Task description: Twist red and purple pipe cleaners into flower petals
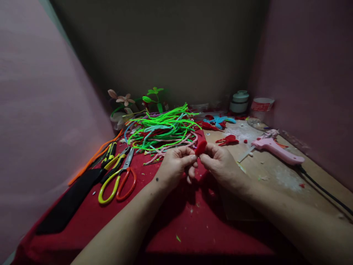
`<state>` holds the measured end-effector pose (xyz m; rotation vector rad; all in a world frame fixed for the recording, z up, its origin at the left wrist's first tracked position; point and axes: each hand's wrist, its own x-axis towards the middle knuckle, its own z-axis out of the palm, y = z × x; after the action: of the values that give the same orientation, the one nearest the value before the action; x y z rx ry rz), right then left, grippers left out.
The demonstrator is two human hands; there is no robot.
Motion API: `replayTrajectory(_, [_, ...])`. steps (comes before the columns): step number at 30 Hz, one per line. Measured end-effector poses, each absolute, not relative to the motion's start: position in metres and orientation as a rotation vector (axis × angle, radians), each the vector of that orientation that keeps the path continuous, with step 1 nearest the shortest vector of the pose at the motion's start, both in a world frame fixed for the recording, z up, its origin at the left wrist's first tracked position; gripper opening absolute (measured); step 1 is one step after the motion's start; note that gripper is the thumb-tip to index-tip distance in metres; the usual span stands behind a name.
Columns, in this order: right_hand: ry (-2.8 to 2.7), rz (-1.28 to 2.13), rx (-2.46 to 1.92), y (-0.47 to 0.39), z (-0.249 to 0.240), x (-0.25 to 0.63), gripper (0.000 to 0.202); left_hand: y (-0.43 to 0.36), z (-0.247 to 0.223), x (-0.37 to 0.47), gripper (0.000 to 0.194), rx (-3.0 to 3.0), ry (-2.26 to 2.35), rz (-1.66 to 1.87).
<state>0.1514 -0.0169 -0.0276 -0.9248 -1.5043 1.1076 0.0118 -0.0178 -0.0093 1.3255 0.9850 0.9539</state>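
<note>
Between both hands, above the red cloth, is a small fuzzy red piece [201, 147] that looks like bent pipe cleaner. My left hand [180, 162] pinches its left side with thumb and forefinger, the other fingers curled below. From the other side my right hand [217, 160] grips it, thumb and fingertips pressed together. Just behind the hands lies a heap of pipe cleaners [162, 127], mostly bright green with some pink, red and pale blue. A similar red piece [228, 140] rests on the board beyond my right hand.
Left of the hands lie scissors [121, 180], pliers [114, 162] and a black strip [68, 202]. A pink glue gun [278, 150] with a black cord rests on the brown board [264, 187] at right. Pipe-cleaner flowers [156, 97], a jar [239, 102] and a tub [261, 106] stand behind.
</note>
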Motion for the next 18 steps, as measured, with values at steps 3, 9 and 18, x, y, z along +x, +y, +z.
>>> replayTrajectory(3, [-1.604, 1.026, -0.958, -0.016, -0.030, 0.152, 0.010, -0.016, -0.009, 0.009, 0.012, 1.321, 1.002, 0.906])
replayTrajectory(9, [-1.591, 1.082, -1.025, -0.015, -0.028, 0.153, 0.009, -0.016, -0.006, 0.010, 0.012, 1.288, 1.043, 0.849])
replayTrajectory(18, [-1.360, 1.251, -0.954, -0.014, -0.014, 0.159, 0.024, -0.019, -0.002, 0.012, 0.014, 1.187, 1.044, 0.816])
